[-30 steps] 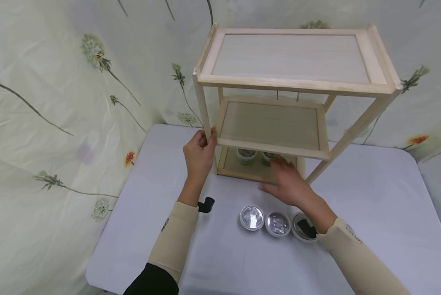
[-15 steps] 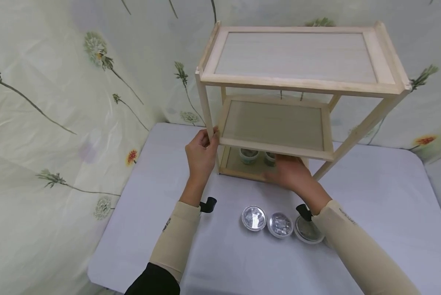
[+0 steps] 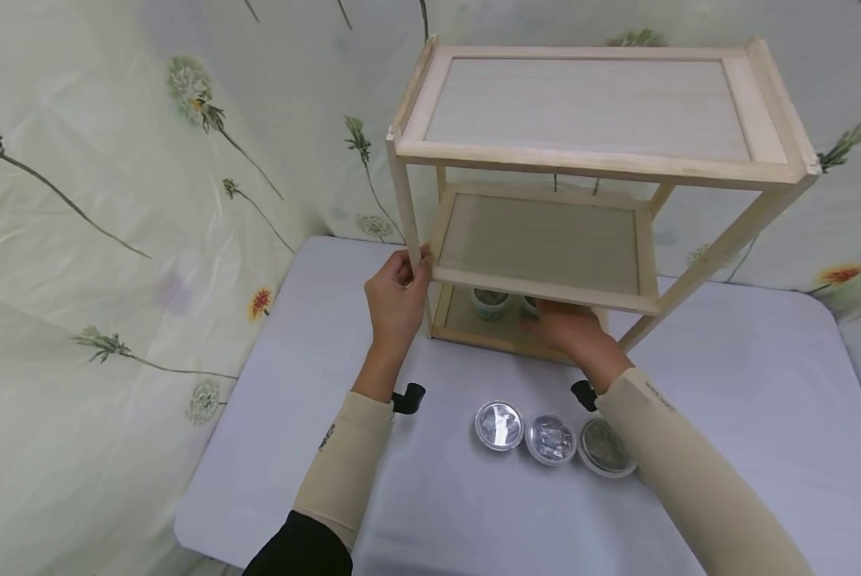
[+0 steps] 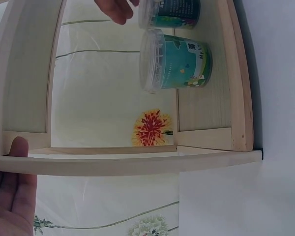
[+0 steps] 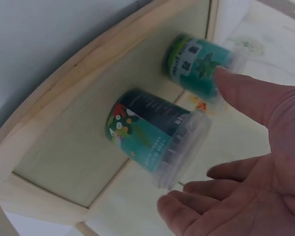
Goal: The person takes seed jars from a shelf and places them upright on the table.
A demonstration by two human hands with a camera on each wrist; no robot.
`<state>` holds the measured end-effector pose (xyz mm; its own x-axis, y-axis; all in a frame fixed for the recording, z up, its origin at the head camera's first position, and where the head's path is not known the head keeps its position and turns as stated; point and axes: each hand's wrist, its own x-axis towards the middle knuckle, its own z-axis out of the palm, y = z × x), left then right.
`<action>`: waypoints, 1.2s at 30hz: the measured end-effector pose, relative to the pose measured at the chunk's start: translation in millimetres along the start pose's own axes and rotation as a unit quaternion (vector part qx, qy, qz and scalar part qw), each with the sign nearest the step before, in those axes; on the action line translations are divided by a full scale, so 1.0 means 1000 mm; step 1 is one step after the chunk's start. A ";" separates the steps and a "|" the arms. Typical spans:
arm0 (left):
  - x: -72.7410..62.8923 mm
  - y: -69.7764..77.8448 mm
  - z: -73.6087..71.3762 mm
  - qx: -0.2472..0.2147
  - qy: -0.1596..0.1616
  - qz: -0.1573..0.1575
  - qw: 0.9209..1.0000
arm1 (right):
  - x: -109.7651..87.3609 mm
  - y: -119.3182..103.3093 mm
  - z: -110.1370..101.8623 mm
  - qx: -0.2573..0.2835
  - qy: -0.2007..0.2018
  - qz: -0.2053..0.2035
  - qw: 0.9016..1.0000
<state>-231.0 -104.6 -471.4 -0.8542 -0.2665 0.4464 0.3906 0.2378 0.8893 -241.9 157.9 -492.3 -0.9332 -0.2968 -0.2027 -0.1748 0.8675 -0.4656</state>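
A three-tier wooden shelf (image 3: 546, 290) stands on the table. My left hand (image 3: 397, 308) pinches its front left post; the left wrist view shows the thumb on one side of that post (image 4: 113, 165) and fingers on the other. Inside the lowest tier, my right hand (image 3: 574, 336) is partly hidden by the middle tier. In the right wrist view its fingers are spread around the lid end of a teal and dark printed plastic tub (image 5: 147, 132), with a gap visible between. Beside it is a second teal tub (image 5: 199, 66), which the thumb overlaps in view.
Three round clear-lidded tubs, a left one (image 3: 498, 425), a middle one (image 3: 550, 439) and a right one (image 3: 606, 448), stand in a row on the white tabletop (image 3: 430, 512) in front of the shelf. A flower-printed sheet (image 3: 114, 240) hangs behind and to the left.
My right hand has reached deeper under the middle tier, toward the tubs on the lowest tier. The left hand keeps its hold on the post. The view has shifted slightly.
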 end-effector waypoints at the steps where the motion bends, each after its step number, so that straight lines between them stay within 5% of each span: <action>1: 0.000 0.000 0.000 0.002 0.000 -0.001 1.000 | 0.001 0.000 0.000 0.002 -0.001 0.001 1.000; 17: 0.002 0.001 0.001 0.011 -0.005 0.012 1.000 | 0.011 0.014 -0.002 0.019 0.004 0.045 0.999; 36: 0.001 -0.001 0.000 0.014 -0.004 0.005 1.000 | 0.012 0.019 -0.002 0.013 0.016 0.031 0.999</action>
<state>-231.8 -104.8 -471.7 -0.8529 -0.2569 0.4545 0.3892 0.2673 0.8815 -256.9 172.0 -501.5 -0.9518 -0.2290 -0.2039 -0.1085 0.8735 -0.4747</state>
